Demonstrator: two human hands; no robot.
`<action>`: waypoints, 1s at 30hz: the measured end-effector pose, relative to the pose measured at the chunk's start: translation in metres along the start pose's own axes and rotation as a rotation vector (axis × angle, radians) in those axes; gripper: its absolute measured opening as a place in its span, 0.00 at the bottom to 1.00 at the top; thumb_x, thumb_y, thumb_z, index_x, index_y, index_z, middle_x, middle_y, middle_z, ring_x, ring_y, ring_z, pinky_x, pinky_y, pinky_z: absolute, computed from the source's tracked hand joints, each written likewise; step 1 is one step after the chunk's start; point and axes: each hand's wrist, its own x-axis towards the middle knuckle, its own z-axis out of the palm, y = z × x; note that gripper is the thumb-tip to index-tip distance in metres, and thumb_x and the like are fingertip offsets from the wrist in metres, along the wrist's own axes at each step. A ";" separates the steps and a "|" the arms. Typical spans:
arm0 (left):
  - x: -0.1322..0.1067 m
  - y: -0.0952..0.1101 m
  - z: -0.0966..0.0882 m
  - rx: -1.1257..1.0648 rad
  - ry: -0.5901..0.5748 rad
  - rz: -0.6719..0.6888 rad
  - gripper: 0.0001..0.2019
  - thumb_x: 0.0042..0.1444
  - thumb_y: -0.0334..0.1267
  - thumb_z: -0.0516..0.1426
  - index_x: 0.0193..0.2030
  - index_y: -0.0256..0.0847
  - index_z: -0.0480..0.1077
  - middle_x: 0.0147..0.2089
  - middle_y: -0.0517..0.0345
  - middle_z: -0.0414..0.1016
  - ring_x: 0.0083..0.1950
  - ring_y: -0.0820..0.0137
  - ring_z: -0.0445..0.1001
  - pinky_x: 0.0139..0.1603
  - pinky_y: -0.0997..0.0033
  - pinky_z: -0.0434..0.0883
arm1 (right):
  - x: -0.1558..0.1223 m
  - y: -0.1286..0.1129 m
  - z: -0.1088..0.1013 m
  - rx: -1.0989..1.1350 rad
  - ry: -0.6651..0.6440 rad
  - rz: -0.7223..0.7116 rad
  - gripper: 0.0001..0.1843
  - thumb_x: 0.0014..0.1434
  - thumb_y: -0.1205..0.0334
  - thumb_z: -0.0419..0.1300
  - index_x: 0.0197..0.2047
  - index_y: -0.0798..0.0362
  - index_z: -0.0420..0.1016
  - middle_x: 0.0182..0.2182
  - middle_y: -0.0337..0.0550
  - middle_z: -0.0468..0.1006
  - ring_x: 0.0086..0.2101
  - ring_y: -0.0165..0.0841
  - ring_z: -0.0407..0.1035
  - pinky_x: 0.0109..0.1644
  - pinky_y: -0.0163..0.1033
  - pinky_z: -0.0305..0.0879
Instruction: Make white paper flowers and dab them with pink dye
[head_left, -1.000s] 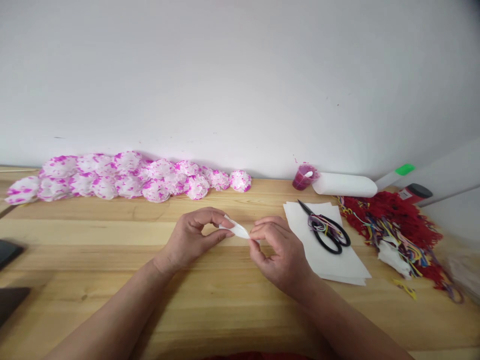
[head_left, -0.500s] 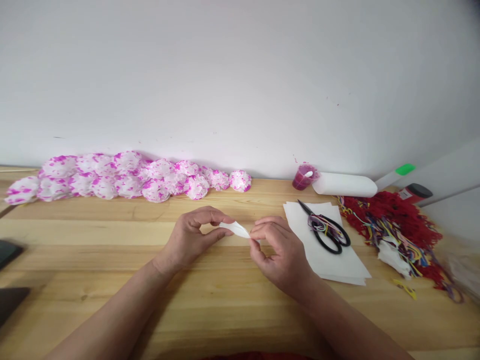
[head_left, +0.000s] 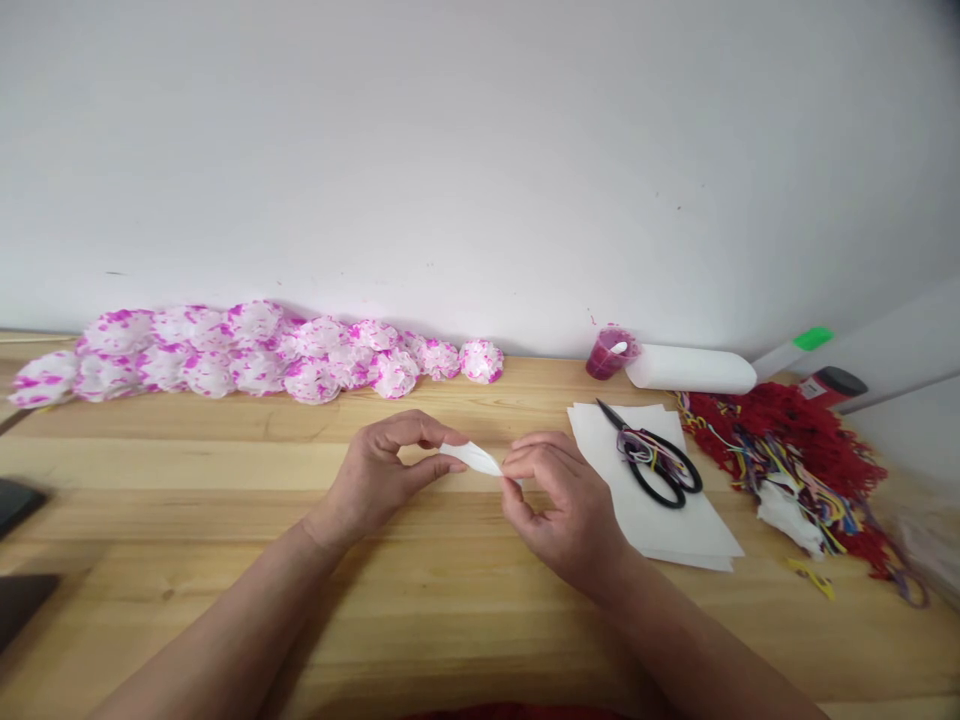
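Note:
Between my hands, above the wooden table, a small strip of folded white paper [head_left: 472,458] is held. My left hand [head_left: 390,460] pinches its left end between thumb and fingers. The fingertips of my right hand [head_left: 559,495] are closed on its narrow right end, and part of that end is hidden behind them. Black-handled scissors [head_left: 660,465], with coloured threads tied about the handles, lie on a stack of white paper sheets [head_left: 675,540] to the right of my right hand.
White-and-magenta paper flowers [head_left: 255,370] line the wall on the left. Behind the sheets are a cup of purple liquid [head_left: 609,358] and a white roll [head_left: 690,368]. A red yarn heap [head_left: 795,430] lies right, beside a dark-capped red container [head_left: 832,385]. Dark objects [head_left: 22,600] sit at the left edge.
Both hands keep their pinch on the paper in nearly the same place. Apart from a very slight shift of the whole view, nothing else has moved.

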 end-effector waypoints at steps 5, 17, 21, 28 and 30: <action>0.002 -0.001 0.001 -0.042 -0.034 0.045 0.08 0.53 0.35 0.66 0.41 0.42 0.80 0.38 0.54 0.80 0.40 0.68 0.75 0.42 0.68 0.72 | 0.000 0.000 -0.001 0.015 0.006 0.013 0.11 0.54 0.77 0.60 0.36 0.50 0.70 0.32 0.41 0.77 0.41 0.37 0.71 0.47 0.45 0.71; 0.002 0.002 -0.001 -0.071 -0.103 -0.022 0.06 0.53 0.37 0.66 0.38 0.40 0.79 0.39 0.54 0.80 0.41 0.67 0.75 0.44 0.67 0.71 | 0.000 0.000 -0.001 0.020 -0.028 0.002 0.12 0.54 0.77 0.60 0.36 0.50 0.70 0.32 0.40 0.77 0.42 0.37 0.71 0.48 0.43 0.69; 0.003 0.000 -0.001 0.063 -0.130 -0.131 0.06 0.53 0.39 0.65 0.37 0.42 0.79 0.37 0.56 0.79 0.40 0.67 0.75 0.43 0.67 0.70 | -0.001 0.002 0.001 -0.002 -0.068 0.022 0.10 0.54 0.76 0.60 0.35 0.51 0.69 0.31 0.40 0.76 0.41 0.36 0.70 0.48 0.42 0.68; -0.001 -0.009 0.005 0.335 -0.206 -0.174 0.05 0.53 0.36 0.63 0.37 0.45 0.78 0.33 0.60 0.74 0.35 0.69 0.72 0.38 0.69 0.68 | -0.005 0.008 0.010 -0.099 -0.154 0.079 0.09 0.53 0.77 0.58 0.31 0.52 0.68 0.29 0.42 0.74 0.39 0.38 0.69 0.46 0.44 0.65; -0.001 -0.012 0.007 0.376 -0.221 -0.126 0.04 0.53 0.35 0.62 0.35 0.45 0.78 0.33 0.59 0.75 0.38 0.67 0.72 0.40 0.69 0.69 | -0.006 0.009 0.013 -0.118 -0.181 0.102 0.09 0.52 0.77 0.58 0.30 0.52 0.68 0.28 0.41 0.73 0.38 0.38 0.68 0.46 0.44 0.65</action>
